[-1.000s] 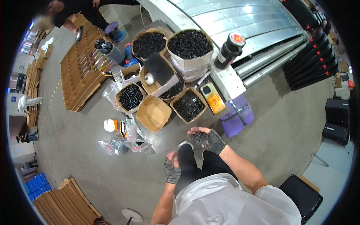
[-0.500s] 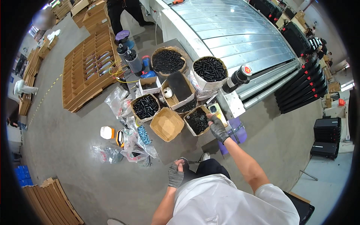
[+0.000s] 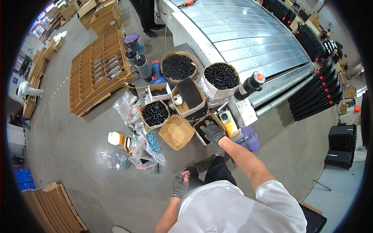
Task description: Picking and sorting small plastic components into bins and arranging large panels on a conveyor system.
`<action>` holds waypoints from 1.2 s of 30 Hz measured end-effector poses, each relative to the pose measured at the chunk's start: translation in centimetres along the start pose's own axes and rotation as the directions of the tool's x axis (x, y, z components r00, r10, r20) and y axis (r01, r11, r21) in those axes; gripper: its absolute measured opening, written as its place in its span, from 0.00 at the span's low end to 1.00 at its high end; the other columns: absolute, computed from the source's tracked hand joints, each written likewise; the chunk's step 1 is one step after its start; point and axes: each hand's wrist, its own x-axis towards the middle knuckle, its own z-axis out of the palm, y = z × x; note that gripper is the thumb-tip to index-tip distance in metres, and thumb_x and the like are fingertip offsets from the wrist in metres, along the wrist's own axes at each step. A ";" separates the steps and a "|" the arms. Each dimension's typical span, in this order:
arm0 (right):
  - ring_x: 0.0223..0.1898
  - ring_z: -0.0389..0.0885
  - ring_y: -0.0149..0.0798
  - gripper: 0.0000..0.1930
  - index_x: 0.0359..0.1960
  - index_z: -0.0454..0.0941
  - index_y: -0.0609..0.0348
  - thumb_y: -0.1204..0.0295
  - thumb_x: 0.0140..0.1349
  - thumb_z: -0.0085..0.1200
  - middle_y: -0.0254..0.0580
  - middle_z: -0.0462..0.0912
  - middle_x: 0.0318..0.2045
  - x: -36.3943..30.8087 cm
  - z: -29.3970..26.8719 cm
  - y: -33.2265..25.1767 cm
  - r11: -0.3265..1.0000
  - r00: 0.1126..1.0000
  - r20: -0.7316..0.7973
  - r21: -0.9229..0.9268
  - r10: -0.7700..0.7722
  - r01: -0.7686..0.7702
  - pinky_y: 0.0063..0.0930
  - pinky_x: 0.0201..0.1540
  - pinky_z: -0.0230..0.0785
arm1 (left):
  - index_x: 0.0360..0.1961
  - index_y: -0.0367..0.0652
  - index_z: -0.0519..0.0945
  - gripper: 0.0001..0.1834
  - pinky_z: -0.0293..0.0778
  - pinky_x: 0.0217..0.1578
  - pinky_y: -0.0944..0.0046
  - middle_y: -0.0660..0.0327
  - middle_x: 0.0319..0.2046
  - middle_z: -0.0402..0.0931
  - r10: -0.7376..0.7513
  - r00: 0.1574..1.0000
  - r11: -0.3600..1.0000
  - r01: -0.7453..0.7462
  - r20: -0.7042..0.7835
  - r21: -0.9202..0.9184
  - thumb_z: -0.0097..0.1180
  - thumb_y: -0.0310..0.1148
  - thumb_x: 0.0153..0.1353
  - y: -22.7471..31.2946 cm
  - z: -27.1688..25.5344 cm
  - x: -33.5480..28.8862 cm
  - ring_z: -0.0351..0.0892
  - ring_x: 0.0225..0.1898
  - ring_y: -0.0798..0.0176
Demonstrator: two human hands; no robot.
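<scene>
My right hand (image 3: 213,133), in a grey fingerless glove, reaches into a small cardboard box (image 3: 200,139) of small black ring-like parts. Its fingers are stretched down over them, apart as far as they show; the tips are partly hidden. My left hand (image 3: 181,184), gloved alike, is held low before my body with its fingers curled together; whatever they hold, if anything, is hidden. Left of the parts box stands an open brown carton (image 3: 176,132) with a bare bottom. Beyond it is a box of black bolt-like pieces (image 3: 155,113). A phone (image 3: 224,116) lies on a yellow-and-white container (image 3: 231,129) to the right.
Larger containers of black pieces (image 3: 178,66) and a white sack (image 3: 220,77) stand farther back. A metal slat conveyor (image 3: 248,35) with a red-topped button post (image 3: 250,85) borders the right. Plastic bags (image 3: 142,157) lie to the left, near a divided cardboard tray (image 3: 87,77).
My right hand has moved left from the box's right edge into the box, over the black parts. The left hand stays curled in about the same place. The view has shifted slightly.
</scene>
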 end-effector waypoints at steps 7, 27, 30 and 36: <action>0.41 0.79 0.47 0.10 0.35 0.81 0.55 0.79 0.52 0.51 0.44 0.82 0.32 -2.2 -0.2 3.6 0.833 0.927 -0.346 0.548 0.143 0.076 0.36 0.44 0.71 | 0.44 0.36 0.78 0.11 0.75 0.41 0.66 0.56 0.35 0.80 -0.095 0.995 0.988 0.090 -0.033 -0.125 0.47 0.28 0.66 0.4 3.1 0.8 0.80 0.36 0.65; 0.46 0.77 0.39 0.14 0.49 0.73 0.66 0.77 0.62 0.47 0.44 0.78 0.41 -3.8 -3.9 3.7 -0.592 0.966 0.245 0.792 0.083 -0.149 0.33 0.49 0.77 | 0.44 0.35 0.78 0.12 0.73 0.44 0.66 0.54 0.36 0.81 -0.112 0.994 0.993 0.112 -0.001 0.020 0.47 0.30 0.65 2.3 4.4 4.0 0.79 0.38 0.63; 0.45 0.78 0.39 0.14 0.49 0.74 0.65 0.75 0.62 0.49 0.45 0.78 0.40 -3.3 -2.4 3.8 -0.510 0.949 0.291 0.838 0.118 -0.194 0.33 0.49 0.76 | 0.44 0.35 0.78 0.13 0.73 0.44 0.65 0.54 0.36 0.81 -0.086 0.996 0.993 0.084 0.010 0.085 0.47 0.31 0.65 2.3 3.7 4.5 0.80 0.39 0.62; 0.43 0.79 0.36 0.14 0.48 0.75 0.63 0.73 0.62 0.53 0.41 0.79 0.39 -3.0 -2.3 2.6 -0.604 0.942 0.310 0.778 0.131 -0.172 0.31 0.48 0.76 | 0.44 0.36 0.79 0.12 0.74 0.44 0.63 0.54 0.36 0.82 -0.112 0.994 0.992 0.112 -0.008 0.058 0.49 0.32 0.64 1.0 2.6 4.6 0.80 0.40 0.61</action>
